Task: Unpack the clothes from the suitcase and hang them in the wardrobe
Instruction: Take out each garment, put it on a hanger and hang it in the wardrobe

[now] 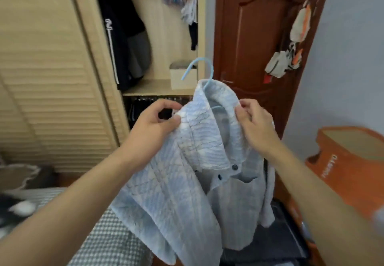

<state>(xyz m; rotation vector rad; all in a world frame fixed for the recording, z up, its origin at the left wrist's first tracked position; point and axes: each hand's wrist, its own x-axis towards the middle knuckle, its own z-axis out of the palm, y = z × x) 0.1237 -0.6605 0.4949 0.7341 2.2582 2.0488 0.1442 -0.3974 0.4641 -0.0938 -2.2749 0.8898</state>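
Shirt (pixel 187 161), pale blue, held up between both hands, on blue hanger (pixel 204 72) with hook rising just above them. Left hand (pixel 153 124) pinching left shoulder of shirt, right hand (pixel 255 124) gripping collar edge. Open wardrobe (pixel 158 37) beyond left hand, dark clothes (pixel 120 37) hanging inside. Brown door (pixel 259 47) beyond right hand.

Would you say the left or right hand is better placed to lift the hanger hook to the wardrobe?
Probably the left hand: it grips the shirt on the wardrobe side; the hook is just above.
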